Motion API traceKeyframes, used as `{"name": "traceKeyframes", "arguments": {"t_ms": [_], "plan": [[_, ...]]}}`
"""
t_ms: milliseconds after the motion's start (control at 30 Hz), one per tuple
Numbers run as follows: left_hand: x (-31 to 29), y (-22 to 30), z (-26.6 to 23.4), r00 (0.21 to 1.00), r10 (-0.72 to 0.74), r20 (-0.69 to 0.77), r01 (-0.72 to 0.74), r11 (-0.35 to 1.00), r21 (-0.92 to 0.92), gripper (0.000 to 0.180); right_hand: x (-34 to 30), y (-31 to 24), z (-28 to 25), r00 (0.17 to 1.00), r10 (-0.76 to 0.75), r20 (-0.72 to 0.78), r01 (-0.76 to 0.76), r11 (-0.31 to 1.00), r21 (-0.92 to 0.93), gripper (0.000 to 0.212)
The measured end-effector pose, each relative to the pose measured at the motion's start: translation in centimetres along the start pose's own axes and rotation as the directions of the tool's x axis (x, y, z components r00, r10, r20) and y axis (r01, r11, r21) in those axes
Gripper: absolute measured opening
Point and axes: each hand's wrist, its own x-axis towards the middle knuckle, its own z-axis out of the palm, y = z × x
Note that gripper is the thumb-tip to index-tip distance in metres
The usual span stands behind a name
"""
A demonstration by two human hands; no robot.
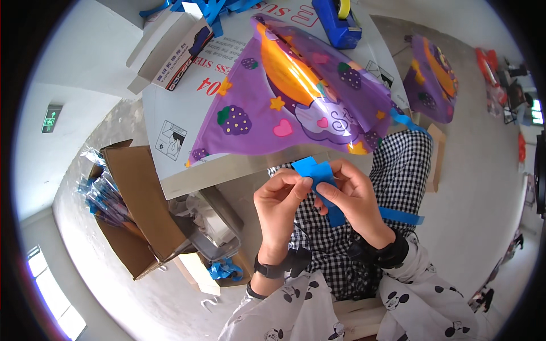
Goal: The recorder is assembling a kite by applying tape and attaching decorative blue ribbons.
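Over my lap, my left hand (277,203) and my right hand (357,200) meet at a folded blue ribbon-like strip (322,172). The thumb and fingers of each hand pinch it, and part of it hangs below them. Another length of blue strip (402,216) runs out to the right past my right wrist; whether it joins the held piece is hidden. Just beyond my hands, a glossy purple printed plastic sheet (236,122) lies partly rolled on the table (165,113). It carries berries, stars, hearts and an orange shape. A blue strip (410,123) sticks out at its right corner.
A blue tape dispenser (344,35) and an opened white carton (170,54) stand at the table's back, near bundled blue strips (219,11). On the left are a cardboard box (142,196) with packed bags and a grey bin (219,238). Another purple sheet (424,85) hangs at right.
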Motion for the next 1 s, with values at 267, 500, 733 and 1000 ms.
{"name": "traceKeyframes", "arguments": {"t_ms": [267,500,733,1000], "plan": [[-0.1,-0.5,1.8,0.999,-0.033,0.018,0.035,0.991,-0.132,0.015,-0.9,-0.4,-1.0,0.999,-0.037,-0.01,0.037,0.999,0.013,0.016],[0.3,1.2,1.6,0.999,-0.016,0.045,0.023,0.987,-0.157,0.024,-1.4,-1.4,-1.8,0.999,-0.026,0.024,0.026,1.0,0.0,0.014],[0.6,2.7,1.7,0.997,0.064,0.041,-0.067,0.994,0.086,0.031,-1.9,-1.8,-2.6,0.999,-0.01,0.033,0.012,0.998,-0.057,0.014],[0.9,3.0,2.3,0.995,0.06,0.075,-0.069,0.988,0.137,0.034,-2.3,-1.7,-3.1,0.997,0.041,0.072,-0.036,0.997,-0.067,0.014]]}}
